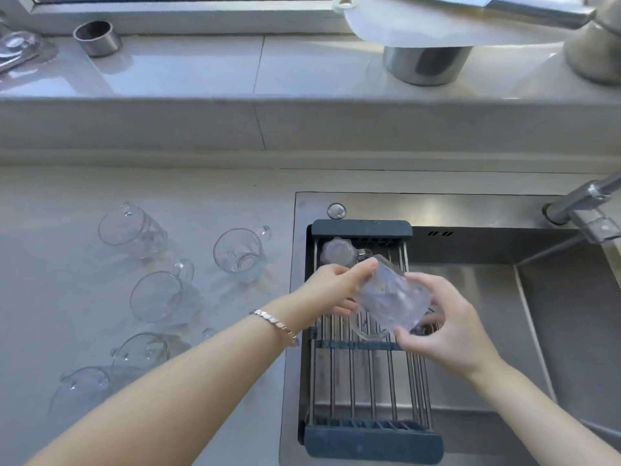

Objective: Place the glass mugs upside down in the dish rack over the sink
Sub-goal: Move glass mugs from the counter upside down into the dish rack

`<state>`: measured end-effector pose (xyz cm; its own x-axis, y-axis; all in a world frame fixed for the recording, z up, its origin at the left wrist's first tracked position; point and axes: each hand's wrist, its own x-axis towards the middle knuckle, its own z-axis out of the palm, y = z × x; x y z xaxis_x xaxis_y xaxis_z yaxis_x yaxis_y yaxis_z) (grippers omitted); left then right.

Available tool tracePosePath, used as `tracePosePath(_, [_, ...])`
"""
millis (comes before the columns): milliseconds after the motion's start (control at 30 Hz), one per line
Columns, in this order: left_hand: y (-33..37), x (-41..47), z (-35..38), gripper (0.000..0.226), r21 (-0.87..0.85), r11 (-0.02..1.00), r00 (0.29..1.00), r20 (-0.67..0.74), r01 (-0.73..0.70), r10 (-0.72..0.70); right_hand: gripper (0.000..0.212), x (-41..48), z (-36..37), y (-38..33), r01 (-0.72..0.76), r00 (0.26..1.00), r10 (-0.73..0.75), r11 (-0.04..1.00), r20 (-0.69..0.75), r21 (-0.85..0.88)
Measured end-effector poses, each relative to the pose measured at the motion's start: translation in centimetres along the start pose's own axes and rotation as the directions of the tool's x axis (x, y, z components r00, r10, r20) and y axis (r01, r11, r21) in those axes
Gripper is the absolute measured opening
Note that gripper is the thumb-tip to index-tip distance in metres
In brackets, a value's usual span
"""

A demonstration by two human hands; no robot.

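A clear glass mug [391, 297] is tilted over the middle of the dish rack [369, 378], with its handle hanging down towards the bars. My left hand [331, 287] grips its far end and my right hand [443, 324] holds its near end. At the rack's far end one glass mug [337, 253] stands upside down. Several more glass mugs stand upright on the counter at the left; the closest to the sink [240, 252] has its handle pointing right.
The rack spans the left part of a steel sink [504, 314]. A faucet [584, 210] reaches in from the right. On the sill behind are a steel cup [97, 38], a steel pot [425, 63] under a white lid, and a kettle [596, 52].
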<state>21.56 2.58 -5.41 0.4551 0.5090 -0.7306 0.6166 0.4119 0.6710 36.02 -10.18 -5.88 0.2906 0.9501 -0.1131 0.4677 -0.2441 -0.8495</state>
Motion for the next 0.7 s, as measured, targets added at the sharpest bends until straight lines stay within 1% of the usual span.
tracePosePath(33, [-0.3, 0.9, 0.0, 0.061, 0.168, 0.984, 0.994, -0.071, -0.065, 0.078, 0.060, 0.7, -0.1, 0.5, -0.082, 0.996, 0.081, 0.996, -0.027, -0.040])
tracePosePath(67, [-0.5, 1.9, -0.1, 0.060, 0.376, 0.918, 0.969, -0.151, -0.126, 0.195, 0.057, 1.5, -0.1, 0.9, -0.169, 0.985, 0.165, 0.982, -0.053, -0.086])
tracePosePath(100, [-0.8, 2.8, -0.3, 0.057, 0.579, 0.799, 0.922, -0.200, -0.161, 0.331, 0.056, 2.5, 0.0, 1.2, -0.247, 0.968, 0.238, 0.959, -0.076, -0.139])
tracePosePath(133, [-1.0, 3.7, -0.6, 0.057, 0.738, 0.652, 0.876, -0.185, -0.175, 0.445, 0.057, 3.5, 0.2, 1.3, -0.309, 0.951, 0.298, 0.928, -0.084, -0.206])
tracePosePath(167, [-1.3, 4.6, -0.8, 0.059, 0.841, 0.510, 0.847, -0.129, -0.182, 0.515, 0.059, 4.5, 0.5, 1.4, -0.361, 0.932, 0.354, 0.890, -0.076, -0.278])
tracePosePath(200, [-1.4, 5.5, -1.0, 0.063, 0.903, 0.387, 0.837, -0.059, -0.187, 0.543, 0.063, 5.6, 1.0, 1.5, -0.405, 0.910, 0.410, 0.844, -0.065, -0.352])
tracePosePath(233, [-1.6, 6.5, -1.1, 0.066, 0.939, 0.291, 0.839, -0.004, -0.184, 0.545, 0.065, 6.6, 1.5, 1.6, -0.437, 0.886, 0.460, 0.792, -0.055, -0.427])
tracePosePath(267, [-1.8, 7.4, -1.1, 0.068, 0.960, 0.221, 0.845, 0.026, -0.169, 0.534, 0.066, 7.5, 2.1, 1.8, -0.454, 0.865, 0.500, 0.739, -0.046, -0.498])
tracePosePath(300, [-2.0, 8.1, -1.1, 0.067, 0.973, 0.175, 0.854, 0.039, -0.151, 0.519, 0.065, 8.4, 2.7, 2.0, -0.460, 0.847, 0.530, 0.692, -0.043, -0.556])
tracePosePath(367, [-2.3, 9.0, -1.2, 0.065, 0.978, 0.147, 0.850, 0.049, -0.147, 0.525, 0.064, 9.8, 3.9, 2.6, -0.473, 0.828, 0.556, 0.622, -0.073, -0.624])
tracePosePath(433, [-2.5, 9.4, -1.6, 0.065, 0.978, 0.148, 0.849, 0.051, -0.150, 0.525, 0.062, 10.8, 4.7, 3.0, -0.490, 0.832, 0.538, 0.600, -0.135, -0.632])
tracePosePath(500, [-2.6, 9.4, -2.0, 0.068, 0.978, 0.148, 0.833, 0.044, -0.150, 0.552, 0.061, 11.3, 5.1, 3.4, -0.494, 0.853, 0.481, 0.621, -0.202, -0.608])
tracePosePath(533, [-2.6, 9.3, -2.1, 0.068, 0.974, 0.157, 0.837, 0.054, -0.165, 0.545, 0.061, 11.5, 5.2, 3.5, -0.491, 0.862, 0.455, 0.641, -0.223, -0.590])
tracePosePath(633, [-3.1, 9.4, -2.0, 0.068, 0.962, 0.189, 0.832, 0.062, -0.196, 0.552, 0.059, 10.9, 5.1, 3.5, -0.475, 0.877, 0.423, 0.688, -0.229, -0.549])
tracePosePath(700, [-3.1, 8.9, -1.9, 0.072, 0.958, 0.238, 0.838, 0.006, -0.161, 0.545, 0.058, 9.9, 4.9, 3.1, -0.450, 0.890, 0.394, 0.688, -0.229, -0.569])
